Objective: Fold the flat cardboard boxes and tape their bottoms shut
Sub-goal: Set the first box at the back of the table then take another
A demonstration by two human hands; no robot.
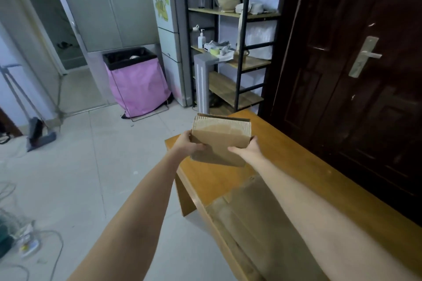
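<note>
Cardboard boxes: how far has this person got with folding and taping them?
One cardboard box is already opened into shape and gripped between the left hand and right hand above the wooden table. No tape shows on it. Flat cardboard still waits on the table nearer the camera.

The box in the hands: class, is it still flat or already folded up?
Folded up. The box shows a front face and a top with depth, gripped on either side by the left hand and right hand.
</note>
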